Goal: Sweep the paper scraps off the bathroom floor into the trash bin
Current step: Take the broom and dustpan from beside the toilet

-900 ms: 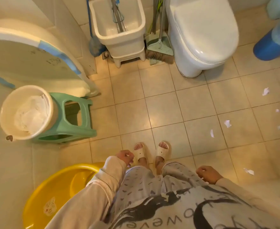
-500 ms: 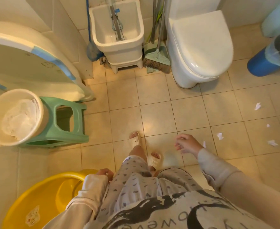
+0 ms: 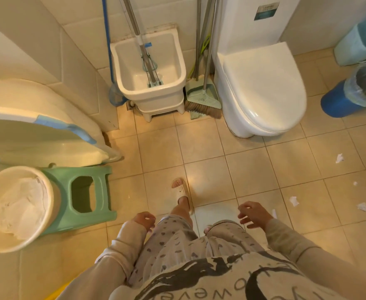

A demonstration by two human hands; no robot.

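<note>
Several white paper scraps (image 3: 339, 158) lie scattered on the beige tiles at the right, more of them (image 3: 294, 201) nearer my feet. A green broom (image 3: 203, 100) with its dustpan leans upright between the mop sink and the toilet. A blue trash bin (image 3: 342, 102) with a clear liner stands at the far right. My left hand (image 3: 144, 219) hangs by my thigh, fingers loosely curled, holding nothing. My right hand (image 3: 254, 214) is out in front of my right leg, fingers spread and empty.
A white toilet (image 3: 262, 89) stands at the back right, a white mop sink (image 3: 149, 70) with mop handles to its left. A tub (image 3: 37, 126), a green stool (image 3: 87, 195) and a cream bucket (image 3: 17, 206) crowd the left. A yellow basin edge shows at the bottom.
I have stepped forward toward the broom and toilet, left foot now leading. My right hand has dropped lower and nearer my leg. The yellow basin has slid almost out of view.
</note>
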